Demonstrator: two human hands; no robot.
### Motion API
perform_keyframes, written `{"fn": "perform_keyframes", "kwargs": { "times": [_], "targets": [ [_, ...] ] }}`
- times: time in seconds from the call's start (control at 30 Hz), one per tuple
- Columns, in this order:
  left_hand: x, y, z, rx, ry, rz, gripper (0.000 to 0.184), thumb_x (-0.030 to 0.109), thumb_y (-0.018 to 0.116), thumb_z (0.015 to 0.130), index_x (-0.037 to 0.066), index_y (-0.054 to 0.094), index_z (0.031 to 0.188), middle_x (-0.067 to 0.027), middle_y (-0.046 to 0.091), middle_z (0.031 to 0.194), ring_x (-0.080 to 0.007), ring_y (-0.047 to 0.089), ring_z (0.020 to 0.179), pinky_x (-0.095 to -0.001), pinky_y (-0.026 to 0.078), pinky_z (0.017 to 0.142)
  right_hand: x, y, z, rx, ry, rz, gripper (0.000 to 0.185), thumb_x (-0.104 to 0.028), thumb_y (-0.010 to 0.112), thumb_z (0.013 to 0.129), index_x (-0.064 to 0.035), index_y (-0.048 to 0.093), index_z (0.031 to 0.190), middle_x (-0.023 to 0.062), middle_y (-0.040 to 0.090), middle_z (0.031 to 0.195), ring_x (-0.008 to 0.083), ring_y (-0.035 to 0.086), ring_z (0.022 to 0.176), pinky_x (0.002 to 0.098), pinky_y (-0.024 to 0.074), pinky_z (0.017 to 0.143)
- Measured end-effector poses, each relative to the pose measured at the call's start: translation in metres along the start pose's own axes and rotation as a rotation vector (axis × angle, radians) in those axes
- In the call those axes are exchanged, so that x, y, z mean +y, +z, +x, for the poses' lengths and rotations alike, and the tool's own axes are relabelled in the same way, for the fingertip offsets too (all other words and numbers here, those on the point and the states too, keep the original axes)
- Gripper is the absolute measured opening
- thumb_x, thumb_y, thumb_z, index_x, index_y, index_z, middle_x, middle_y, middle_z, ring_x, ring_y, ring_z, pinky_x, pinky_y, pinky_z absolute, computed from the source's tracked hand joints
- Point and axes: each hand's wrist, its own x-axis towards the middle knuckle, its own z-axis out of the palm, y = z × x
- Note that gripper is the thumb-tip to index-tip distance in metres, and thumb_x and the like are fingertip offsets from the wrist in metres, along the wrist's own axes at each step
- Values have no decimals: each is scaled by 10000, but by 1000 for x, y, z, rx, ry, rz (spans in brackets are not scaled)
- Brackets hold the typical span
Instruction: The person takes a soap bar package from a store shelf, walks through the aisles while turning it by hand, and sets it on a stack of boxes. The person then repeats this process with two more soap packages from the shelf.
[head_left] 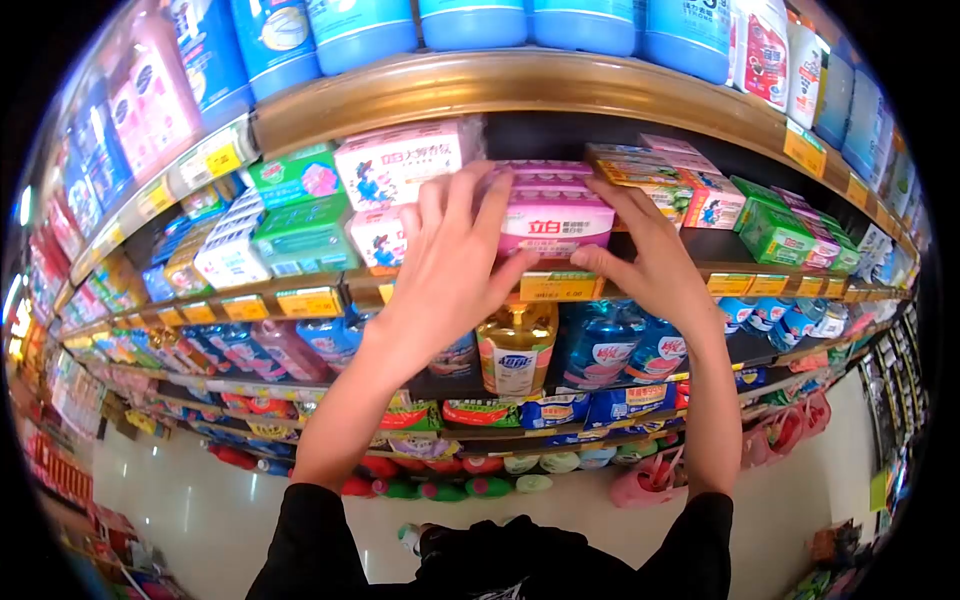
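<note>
A stack of pink-and-purple soap packs (548, 222) sits on the middle shelf in front of me, between my two hands. My left hand (452, 245) holds its left end, fingers reaching over the top and side, thumb at the lower front corner. Around the right end curve the fingers of my right hand (645, 240), its thumb against the lower front. White-and-pink boxed soap packs (395, 160) are stacked just left of my left hand. Orange-and-white soap packs (700, 185) lie behind and right of my right hand. The back of the stack is hidden.
Yellow price tags (556, 288) line the shelf edge below the stack. An overhanging upper shelf (520, 80) carries large blue bottles (470, 22). Beneath are a golden detergent bottle (516, 350) and blue bottles (605, 345). Pink baskets (655, 478) stand near the floor.
</note>
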Motion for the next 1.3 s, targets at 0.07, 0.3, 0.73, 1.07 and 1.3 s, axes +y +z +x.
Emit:
{"fn": "perform_keyframes", "kwargs": {
  "times": [0.07,0.3,0.73,1.07,1.3],
  "targets": [
    [0,3,-2,2,-27,87,587,240,735,771,13,506,1261,-137,425,1311,-333,374,1177,-449,321,966,1,6,-4,62,-42,-30,599,-317,709,810,-42,501,1300,219,560,1160,388,523,1102,422,418,950],
    [3,2,-9,62,-65,52,481,211,789,702,115,585,1127,-69,481,1254,-292,409,1154,-454,314,889,-8,16,-15,241,-67,8,440,-141,742,748,-43,568,1140,164,601,1115,362,565,1004,432,438,875],
    [15,-25,-119,51,-78,-527,544,123,791,641,44,555,1125,-128,572,1091,-311,563,960,-407,450,828,-64,31,-101,305,-239,45,386,-54,702,628,-82,625,1005,91,654,999,290,544,844,382,420,760],
    [43,7,-452,-318,-1410,-994,518,269,784,785,5,570,1176,-73,625,963,-129,571,904,-265,466,783,-108,273,-266,-633,624,892,610,-123,812,689,-55,528,1224,68,636,916,161,577,854,294,460,746],
    [51,-104,-525,-58,-1386,-855,639,306,815,741,24,510,1227,-67,616,905,-138,547,765,-284,441,672,-214,360,-265,-964,843,1512,538,-53,766,755,-4,462,1197,67,588,1040,151,591,955,282,467,861]
  ]
}}
